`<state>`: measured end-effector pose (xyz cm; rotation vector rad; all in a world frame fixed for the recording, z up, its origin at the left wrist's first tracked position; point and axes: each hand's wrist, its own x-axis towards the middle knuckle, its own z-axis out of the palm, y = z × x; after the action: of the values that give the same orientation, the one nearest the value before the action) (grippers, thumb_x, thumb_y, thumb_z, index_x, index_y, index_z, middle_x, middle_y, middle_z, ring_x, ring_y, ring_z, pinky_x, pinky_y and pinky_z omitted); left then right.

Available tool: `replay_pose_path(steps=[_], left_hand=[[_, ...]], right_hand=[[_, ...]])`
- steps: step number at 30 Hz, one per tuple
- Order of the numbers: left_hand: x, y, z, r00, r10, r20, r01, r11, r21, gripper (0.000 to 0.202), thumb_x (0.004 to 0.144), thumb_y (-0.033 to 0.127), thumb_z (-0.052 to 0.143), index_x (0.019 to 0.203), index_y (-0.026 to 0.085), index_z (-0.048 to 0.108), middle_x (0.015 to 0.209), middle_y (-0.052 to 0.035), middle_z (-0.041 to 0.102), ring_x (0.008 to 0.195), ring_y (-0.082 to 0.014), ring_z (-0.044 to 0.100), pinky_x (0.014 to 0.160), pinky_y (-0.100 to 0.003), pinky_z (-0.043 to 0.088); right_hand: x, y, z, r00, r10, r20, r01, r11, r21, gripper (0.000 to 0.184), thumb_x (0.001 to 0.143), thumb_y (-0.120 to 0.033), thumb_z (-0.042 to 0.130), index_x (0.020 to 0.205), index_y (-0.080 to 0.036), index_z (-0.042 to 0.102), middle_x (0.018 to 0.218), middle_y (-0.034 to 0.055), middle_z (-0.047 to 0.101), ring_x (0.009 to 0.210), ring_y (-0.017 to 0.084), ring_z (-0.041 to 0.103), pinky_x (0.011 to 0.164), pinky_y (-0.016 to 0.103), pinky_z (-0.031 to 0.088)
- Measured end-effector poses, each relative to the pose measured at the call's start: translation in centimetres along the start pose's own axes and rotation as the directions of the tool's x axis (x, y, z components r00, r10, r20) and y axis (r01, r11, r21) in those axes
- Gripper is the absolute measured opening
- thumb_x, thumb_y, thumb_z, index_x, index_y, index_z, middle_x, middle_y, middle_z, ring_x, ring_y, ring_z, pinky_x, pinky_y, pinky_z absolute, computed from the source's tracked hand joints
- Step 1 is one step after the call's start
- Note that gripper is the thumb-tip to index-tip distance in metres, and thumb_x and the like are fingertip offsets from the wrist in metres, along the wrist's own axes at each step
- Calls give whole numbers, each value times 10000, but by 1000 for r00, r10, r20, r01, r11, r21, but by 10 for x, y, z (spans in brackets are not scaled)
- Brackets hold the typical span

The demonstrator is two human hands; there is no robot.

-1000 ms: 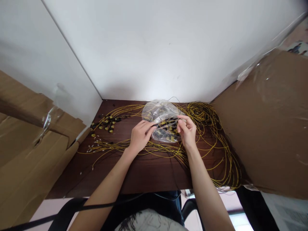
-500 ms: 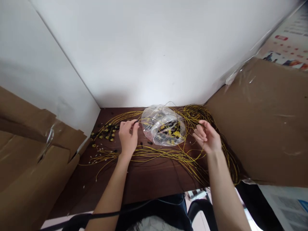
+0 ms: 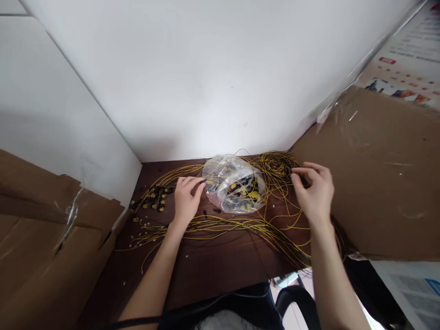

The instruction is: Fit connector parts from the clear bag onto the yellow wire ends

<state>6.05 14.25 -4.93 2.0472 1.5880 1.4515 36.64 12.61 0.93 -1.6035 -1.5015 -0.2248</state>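
My left hand (image 3: pixel 187 199) rests on the dark wooden table (image 3: pixel 213 256) with its fingers pinched on a small black connector at the left edge of a clear plastic bag (image 3: pixel 235 183). The bag holds several black and yellow connectors. My right hand (image 3: pixel 314 190) hovers to the right over a coil of thin yellow wires (image 3: pixel 278 165), thumb and fingers curled and pinched at a wire strand. More yellow wires (image 3: pixel 220 224) lie spread across the table between my arms.
A group of small black and yellow connectors (image 3: pixel 154 195) lies at the table's left. Cardboard sheets stand at the left (image 3: pixel 44 238) and the right (image 3: pixel 381 174). A white wall closes the back. A black chair edge (image 3: pixel 295 302) shows below.
My hands have moved apart: the left went to the bag's left edge, the right swung out to the yellow coil. The camera tilted a little.
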Motion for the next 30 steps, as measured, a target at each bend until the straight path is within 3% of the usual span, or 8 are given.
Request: replay_pose_path(steps=[3, 6, 8, 11, 15, 22, 25, 30], left_hand=[[-4, 2, 6, 995, 97, 38, -96, 995, -23, 157, 838, 231, 551, 922, 209, 682, 881, -40, 669, 875, -188, 510, 807, -360, 441], [-10, 3, 10, 986, 153, 69, -150, 988, -47, 179, 845, 222, 541, 966, 220, 672, 904, -45, 658, 891, -190, 503, 822, -371, 443], [-13, 2, 11, 984, 167, 71, -163, 985, -48, 186, 849, 222, 534, 979, 218, 667, 899, -51, 651, 887, -192, 500, 820, -377, 445], [-15, 0, 11, 986, 160, 44, -158, 986, -44, 190, 853, 222, 528, 986, 215, 663, 888, -51, 641, 879, -190, 500, 807, -367, 451], [-14, -3, 10, 987, 149, 66, -146, 988, -47, 217, 854, 207, 523, 1033, 207, 646, 906, -53, 638, 894, -186, 507, 816, -351, 455], [-10, -9, 8, 987, 122, 105, -118, 992, -38, 242, 861, 166, 488, 1050, 210, 632, 954, -52, 632, 925, -189, 517, 830, -356, 453], [-9, -14, 6, 991, 92, 97, -92, 996, 0, 195, 846, 211, 527, 993, 211, 655, 948, -52, 629, 913, -193, 520, 821, -360, 450], [-8, -19, 5, 977, 102, 187, -112, 993, 46, 171, 788, 296, 621, 926, 212, 673, 886, -46, 659, 870, -205, 520, 799, -377, 433]], right_hand=[[-16, -54, 29, 983, -157, 93, 128, 955, 266, 169, 832, -203, 508, 932, -211, 644, 1037, 88, 587, 1008, 222, 546, 908, 413, 433], [-32, -92, 61, 898, -342, 277, 175, 855, 488, 231, 859, -171, 459, 1029, -227, 606, 1079, 83, 587, 1026, 219, 548, 909, 393, 442], [-41, -102, 80, 850, -400, 344, 163, 820, 549, 249, 869, -164, 435, 1061, -217, 586, 1043, 82, 598, 993, 210, 560, 888, 363, 450], [-53, -102, 99, 820, -415, 393, 138, 811, 568, 223, 879, -186, 437, 1045, -200, 585, 977, 76, 609, 920, 195, 568, 841, 328, 453], [-65, -92, 111, 831, -367, 417, 75, 818, 570, 178, 892, -257, 459, 971, -189, 604, 851, 61, 602, 797, 178, 557, 759, 302, 447], [-67, -79, 115, 862, -290, 416, 0, 820, 572, 192, 886, -309, 476, 872, -189, 624, 783, 53, 598, 740, 174, 545, 696, 295, 434], [-66, -78, 114, 872, -271, 408, -16, 816, 578, 198, 881, -322, 481, 865, -189, 628, 784, 54, 604, 729, 173, 543, 688, 296, 433], [-66, -79, 114, 893, -220, 393, -64, 802, 594, 190, 869, -325, 498, 842, -192, 631, 782, 48, 608, 688, 161, 537, 661, 280, 429]])
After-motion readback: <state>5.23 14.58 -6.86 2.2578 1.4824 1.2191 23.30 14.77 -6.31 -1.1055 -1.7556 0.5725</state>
